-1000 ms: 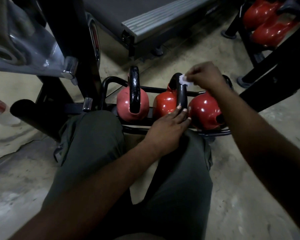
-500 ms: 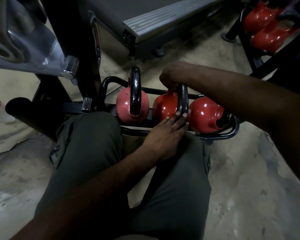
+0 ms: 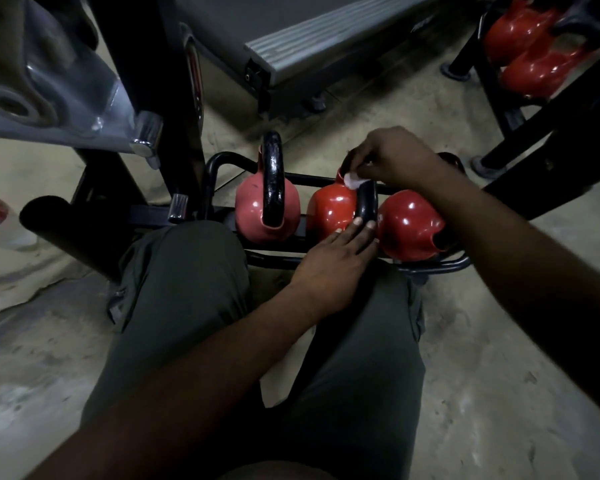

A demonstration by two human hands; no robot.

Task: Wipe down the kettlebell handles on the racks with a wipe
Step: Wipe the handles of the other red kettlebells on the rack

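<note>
Wipe (image 3: 353,181) pinched in right hand (image 3: 397,157) grip, touching middle kettlebell handle (image 3: 367,206).

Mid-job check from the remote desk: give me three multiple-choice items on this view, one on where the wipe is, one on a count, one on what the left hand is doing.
1. Where is the wipe?
A. on the floor
B. at the middle kettlebell's handle
C. on the knee

2. How many kettlebells sit on the near rack?
A. three
B. one
C. five

3. The left hand is:
A. raised in the air
B. holding a bottle
C. resting against the handle's near end

Answers: 1 B, the right hand pinches the white wipe at the black handle. 2 A, three red bells in the near rack. 3 C, left hand fingertips touch it.
</note>
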